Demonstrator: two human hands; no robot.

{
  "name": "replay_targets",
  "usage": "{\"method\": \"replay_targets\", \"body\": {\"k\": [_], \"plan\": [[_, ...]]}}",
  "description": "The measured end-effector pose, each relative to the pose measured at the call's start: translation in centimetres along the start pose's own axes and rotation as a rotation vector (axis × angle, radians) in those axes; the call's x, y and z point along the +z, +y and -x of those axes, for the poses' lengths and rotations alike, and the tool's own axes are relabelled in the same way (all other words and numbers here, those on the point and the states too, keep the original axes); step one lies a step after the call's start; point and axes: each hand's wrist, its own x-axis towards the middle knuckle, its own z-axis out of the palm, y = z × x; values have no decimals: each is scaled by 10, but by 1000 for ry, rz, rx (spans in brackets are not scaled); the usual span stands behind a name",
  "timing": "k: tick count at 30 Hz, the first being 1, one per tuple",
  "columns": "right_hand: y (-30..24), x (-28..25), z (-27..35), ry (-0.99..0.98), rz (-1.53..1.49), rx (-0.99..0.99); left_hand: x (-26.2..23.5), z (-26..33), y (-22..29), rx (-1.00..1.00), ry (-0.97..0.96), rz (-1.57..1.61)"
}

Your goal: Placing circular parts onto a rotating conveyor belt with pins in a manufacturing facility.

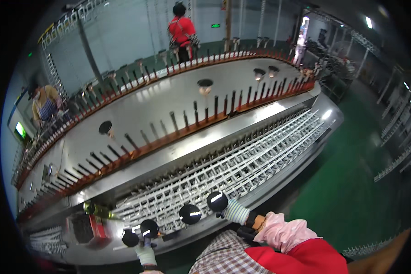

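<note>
Several glossy black round pieces hang over the near edge of a metal tray. My left hand [145,254], in a pale glove, comes up from the lower edge. Its fingers are closed at the underside of one black round piece [149,228], close to another black round piece [130,238]; the fingertips are partly hidden. My right hand [235,212] wears a striped glove and grips the rightmost black round piece [217,201], which covers some of its fingers. Between my hands is a further black round piece [190,214], with no finger visibly on it.
White metal racks [242,166] lie stacked in the tray. Behind runs a looped conveyor with upright dark pegs [196,112], some carrying black-topped pieces [205,86]. A red box [97,227] and a green bottle [98,210] stand left. Two people [181,31] work beyond the conveyor.
</note>
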Motion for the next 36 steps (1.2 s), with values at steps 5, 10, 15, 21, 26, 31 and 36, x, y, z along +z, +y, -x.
{"method": "replay_targets", "body": {"k": [5,10,15,21,26,31,36], "plan": [[-15,-9,-13,-166,-192,244,2,-11,-1,-113,-1,48],[-43,-85,-31,-578,-551,633,-6,-32,-34,-242,66,254],[1,-175,-120,-97,-64,208,-4,46,52,-82,104,-156],[87,-267,-204,472,113,257,14,80,87,-53,430,8],[94,-264,-253,382,121,372,-4,78,26,210,739,-103],[88,-249,-303,322,-273,363,-11,116,-40,261,699,2],[53,-250,-283,387,-447,240,79,201,50,122,219,-250]]}}
